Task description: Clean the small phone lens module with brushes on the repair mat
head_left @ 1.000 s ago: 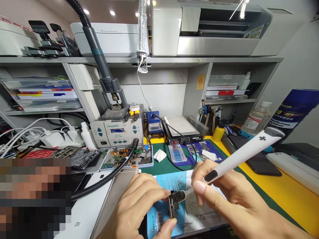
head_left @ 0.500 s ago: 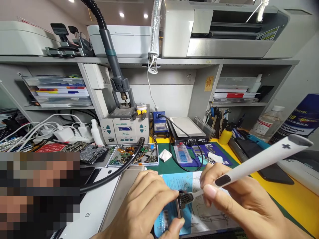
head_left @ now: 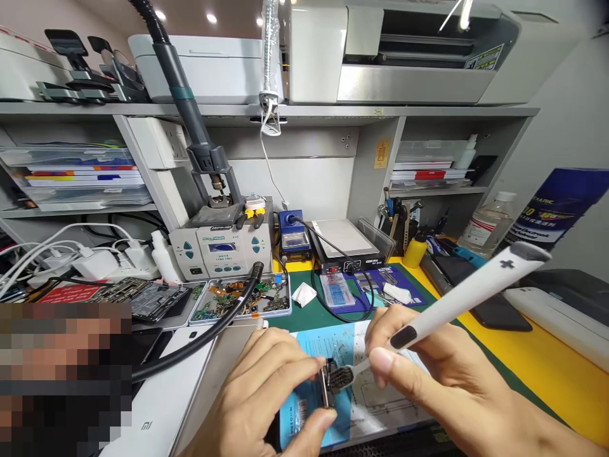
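A white toothbrush [head_left: 469, 297] with dark bristles is held in my right hand [head_left: 445, 374], its handle slanting up to the right. My left hand [head_left: 266, 390] pinches a small dark part with a shiny metal edge [head_left: 325, 384] between thumb and forefinger. The bristles lie against the part's right side. Exactly what the part is I cannot make out. Beneath both hands lie a light-blue printed card [head_left: 339, 424] and a white sheet with line drawings [head_left: 380, 401].
A tray [head_left: 289, 303] of small circuit parts and a black hose [head_left: 190, 355] lie left of my hands. Behind stand a hot-air station [head_left: 209, 270] and a flat heating plate [head_left: 345, 238]. Phones [head_left: 499, 308] and bottles line the right. A pixelated patch hides the lower left.
The whole view has shifted, so the bench sits further left in the picture. Both hands keep their holds, and the toothbrush bristles remain against the small part.
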Available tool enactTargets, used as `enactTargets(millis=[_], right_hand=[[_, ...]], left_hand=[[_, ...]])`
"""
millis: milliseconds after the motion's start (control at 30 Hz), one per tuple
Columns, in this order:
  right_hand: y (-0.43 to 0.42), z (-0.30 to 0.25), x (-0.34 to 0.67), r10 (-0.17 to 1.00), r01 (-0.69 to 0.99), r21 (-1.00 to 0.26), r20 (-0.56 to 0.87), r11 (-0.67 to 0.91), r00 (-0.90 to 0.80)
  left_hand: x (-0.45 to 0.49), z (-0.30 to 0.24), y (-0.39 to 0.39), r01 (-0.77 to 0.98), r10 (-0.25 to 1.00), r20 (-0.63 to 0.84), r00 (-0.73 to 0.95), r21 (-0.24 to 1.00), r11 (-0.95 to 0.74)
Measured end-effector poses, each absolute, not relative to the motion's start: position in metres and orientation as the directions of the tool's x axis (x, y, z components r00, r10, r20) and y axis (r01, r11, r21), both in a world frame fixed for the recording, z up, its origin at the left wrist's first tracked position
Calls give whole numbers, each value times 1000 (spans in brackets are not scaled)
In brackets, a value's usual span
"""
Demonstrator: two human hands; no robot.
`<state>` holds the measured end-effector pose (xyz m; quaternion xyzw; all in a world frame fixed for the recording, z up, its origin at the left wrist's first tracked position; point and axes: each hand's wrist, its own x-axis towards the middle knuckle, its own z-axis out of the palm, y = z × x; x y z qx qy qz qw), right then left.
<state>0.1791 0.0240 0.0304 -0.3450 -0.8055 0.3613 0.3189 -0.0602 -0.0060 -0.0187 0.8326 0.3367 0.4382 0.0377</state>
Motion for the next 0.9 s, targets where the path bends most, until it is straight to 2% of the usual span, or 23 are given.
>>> enactTargets(millis=[133,333,567,800,900], right_hand=[[26,31,178,770,321,-773,314,547,-555],[26,33,176,760,290,-794,302,535,-575],[25,36,176,759,289,-771,356,568,-545],[27,35,178,773,265,-820,297,507,-561],[27,35,178,767,263,-808,319,527,-556]], left_hand=[[-61,-22,-8,541,643,683,347,414,-732],[-62,-21,-6,536,610,685,398,366,-761],[-66,-22,-5,547,600,672,434,333,-768],[-67,-21,-2,540,584,666,464,310,-783],[-67,-21,-1,556,586,664,465,296,-776]])
